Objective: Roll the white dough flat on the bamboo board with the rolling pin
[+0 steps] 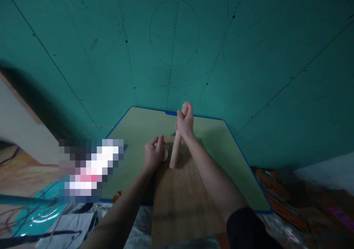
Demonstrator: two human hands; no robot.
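My right hand (184, 123) grips the far end of a pale wooden rolling pin (175, 152), which slants down toward me over a wooden board (179, 201). My left hand (153, 155) pinches a small flat piece of pale dough (165, 154) that lies on the board just left of the pin's near end. The dough is mostly hidden under my fingers.
The board lies on a pale green mat with a blue edge (132, 131), on a large teal cutting mat (249, 57). A pixelated patch (90, 169) sits at the left. Cables and a teal object (35, 215) are at lower left, and colourful clutter (298, 201) at lower right.
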